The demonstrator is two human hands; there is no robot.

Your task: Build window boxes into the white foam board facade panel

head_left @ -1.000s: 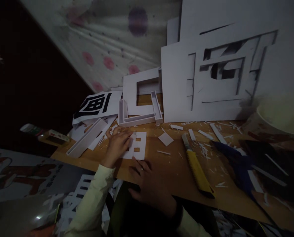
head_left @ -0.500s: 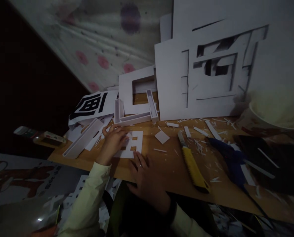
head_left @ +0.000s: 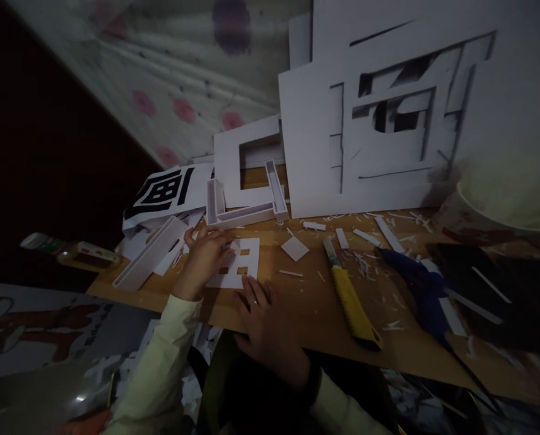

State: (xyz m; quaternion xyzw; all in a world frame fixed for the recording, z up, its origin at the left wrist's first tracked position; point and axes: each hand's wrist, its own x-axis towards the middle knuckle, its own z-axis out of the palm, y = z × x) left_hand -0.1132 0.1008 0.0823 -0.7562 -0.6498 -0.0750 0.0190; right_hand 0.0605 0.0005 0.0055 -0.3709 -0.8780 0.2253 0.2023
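A flat white board with square cut-outs (head_left: 252, 261) lies on the wooden table near its front edge. My left hand (head_left: 207, 260) rests over the left part of it, fingers apart and slightly bent, covering some of the cut-outs. At the board's lower right edge, my right hand (head_left: 267, 320) lies with fingers stretched out and the fingertips touching or very near it. A ring shows on one finger. Just behind the board stands a white open channel-shaped piece (head_left: 247, 214). A small white square (head_left: 295, 248) sits to the right.
A yellow utility knife (head_left: 354, 308) and a blue glue gun (head_left: 412, 287) lie on the right among white scraps. A bowl (head_left: 487, 211) stands behind them. Large cut boards (head_left: 315, 145) lean at the back. A bottle (head_left: 77, 252) is at the left edge, beside a long white strip box (head_left: 149, 254).
The whole view has shifted slightly. Both hands keep nearly the same place on the board, and nothing has been picked up or let go.
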